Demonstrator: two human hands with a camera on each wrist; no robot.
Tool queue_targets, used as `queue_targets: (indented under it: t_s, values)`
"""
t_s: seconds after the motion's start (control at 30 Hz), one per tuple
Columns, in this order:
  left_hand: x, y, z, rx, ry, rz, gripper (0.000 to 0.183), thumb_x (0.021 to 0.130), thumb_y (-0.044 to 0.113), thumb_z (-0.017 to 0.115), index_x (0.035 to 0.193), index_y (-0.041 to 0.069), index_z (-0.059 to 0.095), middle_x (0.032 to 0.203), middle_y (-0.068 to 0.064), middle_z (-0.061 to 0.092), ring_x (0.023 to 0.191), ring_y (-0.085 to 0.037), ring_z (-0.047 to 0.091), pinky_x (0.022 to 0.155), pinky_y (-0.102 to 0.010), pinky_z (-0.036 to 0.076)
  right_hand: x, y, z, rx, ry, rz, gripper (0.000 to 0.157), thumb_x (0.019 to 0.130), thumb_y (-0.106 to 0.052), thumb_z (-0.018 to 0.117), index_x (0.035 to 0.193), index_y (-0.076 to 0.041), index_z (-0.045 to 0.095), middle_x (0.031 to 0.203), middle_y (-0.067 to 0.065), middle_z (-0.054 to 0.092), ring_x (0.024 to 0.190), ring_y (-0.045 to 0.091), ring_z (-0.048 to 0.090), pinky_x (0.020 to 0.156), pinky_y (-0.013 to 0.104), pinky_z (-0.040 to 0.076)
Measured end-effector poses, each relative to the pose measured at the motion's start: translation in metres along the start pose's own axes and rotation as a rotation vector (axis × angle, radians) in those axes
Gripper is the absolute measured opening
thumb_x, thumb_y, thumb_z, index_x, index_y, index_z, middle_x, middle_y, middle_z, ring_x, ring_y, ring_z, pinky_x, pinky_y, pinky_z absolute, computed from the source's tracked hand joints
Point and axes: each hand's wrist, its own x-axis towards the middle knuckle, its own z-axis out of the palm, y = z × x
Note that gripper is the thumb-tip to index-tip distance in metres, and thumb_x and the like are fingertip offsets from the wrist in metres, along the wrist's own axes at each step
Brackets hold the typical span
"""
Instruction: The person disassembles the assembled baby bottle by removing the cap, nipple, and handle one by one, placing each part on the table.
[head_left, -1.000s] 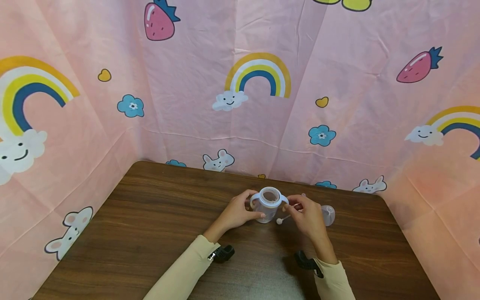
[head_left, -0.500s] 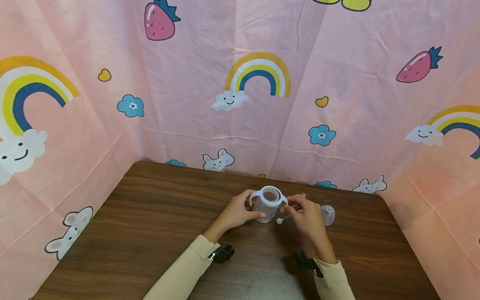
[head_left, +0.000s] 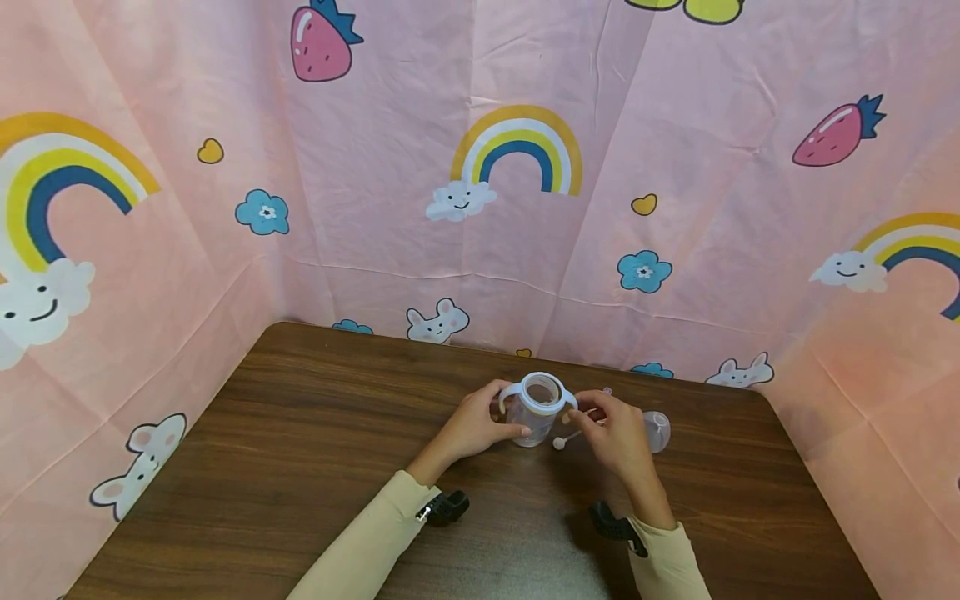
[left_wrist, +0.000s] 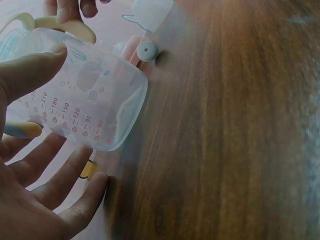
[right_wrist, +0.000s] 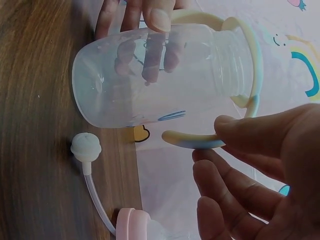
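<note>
A clear baby bottle (head_left: 531, 427) with printed measuring marks stands upright and uncapped between the hands. A pale blue and cream two-handled ring (right_wrist: 256, 65) sits at the bottle's neck. The left hand (head_left: 477, 423) grips the bottle from the left, its thumb on the near side and its fingers behind. In the right wrist view, the right hand (right_wrist: 260, 175) pinches the tip of one handle (right_wrist: 192, 140) between thumb and index finger. Beside the bottle lies a straw with a white weighted end (right_wrist: 86, 146), leading to a pink-collared teat (right_wrist: 132, 225). That teat is mostly hidden behind the right hand in the head view.
A clear domed cap (head_left: 657, 431) lies on the brown wooden table (head_left: 360, 400), just right of the right hand. Pink patterned cloth (head_left: 390, 217) rises behind the table and at both sides. Each wrist carries a black camera strap (head_left: 447, 507).
</note>
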Motion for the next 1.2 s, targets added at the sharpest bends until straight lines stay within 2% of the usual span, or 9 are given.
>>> queue_targets:
  t_s: [0.17,0.27,0.4,0.47,0.67,0.73,0.9,0.97,1.2]
  values:
    - [0.013,-0.037,0.010,0.005,0.006,0.040,0.068,0.086,0.044,0.097,0.140,0.017,0.065,0.133,0.002,0.073,0.118,-0.022,0.071,0.088,-0.038,0.057,0.000,-0.002,-0.001,0.007,0.001,0.008,0.016,0.093,-0.004,0.088,0.108,-0.004,0.083,0.093,0.008,0.081,0.081,0.024,0.078,0.076,0.045,0.066]
    - [0.015,-0.046,0.012,0.011,0.012,0.084,0.070,0.085,0.049,0.097,0.139,0.017,0.065,0.131,0.002,0.073,0.117,-0.022,0.072,0.086,-0.037,0.058,-0.001,-0.003,-0.002,0.012,0.006,0.011,0.015,0.094,-0.005,0.087,0.108,-0.004,0.083,0.094,0.008,0.081,0.082,0.024,0.079,0.076,0.047,0.066]
    - [0.002,-0.011,0.001,0.001,0.003,0.062,0.063,0.088,0.032,0.097,0.138,0.008,0.065,0.128,-0.007,0.074,0.117,-0.028,0.071,0.087,-0.038,0.056,-0.001,-0.003,-0.002,0.013,0.012,0.011,0.015,0.094,-0.005,0.087,0.109,-0.005,0.083,0.095,0.008,0.081,0.082,0.024,0.079,0.076,0.048,0.066]
    - [0.001,-0.005,0.000,-0.007,-0.002,0.032,0.063,0.087,0.028,0.097,0.138,0.008,0.065,0.127,-0.007,0.073,0.116,-0.027,0.070,0.088,-0.039,0.056,-0.001,-0.004,-0.002,0.017,0.014,0.011,0.015,0.094,-0.005,0.087,0.108,-0.005,0.083,0.094,0.007,0.081,0.082,0.024,0.079,0.076,0.046,0.066]
    - [0.005,-0.023,0.004,0.036,0.018,0.074,0.068,0.086,0.048,0.096,0.136,0.014,0.065,0.124,-0.001,0.073,0.107,-0.020,0.066,0.083,-0.037,0.056,0.000,-0.004,-0.003,0.019,0.027,0.003,0.014,0.094,-0.005,0.087,0.107,-0.005,0.083,0.093,0.006,0.080,0.079,0.022,0.077,0.073,0.036,0.064]
    - [0.011,-0.039,0.010,0.060,0.027,0.108,0.067,0.088,0.055,0.092,0.134,0.016,0.064,0.123,-0.001,0.072,0.106,-0.020,0.067,0.081,-0.036,0.057,0.000,-0.004,-0.003,0.011,0.033,-0.002,0.014,0.093,-0.005,0.087,0.106,-0.004,0.082,0.092,0.006,0.080,0.078,0.022,0.077,0.072,0.034,0.063]
    - [0.008,-0.028,0.006,0.046,0.004,0.075,0.068,0.089,0.051,0.093,0.136,0.013,0.063,0.128,-0.009,0.073,0.116,-0.030,0.070,0.087,-0.045,0.061,0.000,-0.003,-0.003,0.009,0.051,-0.013,0.014,0.093,-0.005,0.088,0.106,-0.004,0.082,0.090,0.005,0.079,0.077,0.022,0.076,0.070,0.032,0.062]
    - [0.003,-0.011,0.000,0.014,-0.015,0.036,0.067,0.089,0.044,0.095,0.137,0.010,0.063,0.134,-0.013,0.072,0.122,-0.034,0.070,0.094,-0.050,0.061,0.000,-0.002,-0.003,0.016,0.057,-0.021,0.014,0.093,-0.005,0.088,0.106,-0.004,0.082,0.090,0.006,0.079,0.077,0.023,0.076,0.069,0.031,0.062]
    - [0.004,-0.010,0.001,-0.040,-0.025,0.027,0.055,0.091,0.035,0.095,0.130,0.011,0.064,0.140,-0.015,0.070,0.124,-0.032,0.072,0.097,-0.048,0.061,0.000,-0.005,-0.006,0.031,0.059,-0.003,0.015,0.094,-0.005,0.087,0.107,-0.003,0.082,0.091,0.007,0.079,0.079,0.027,0.077,0.072,0.033,0.063]
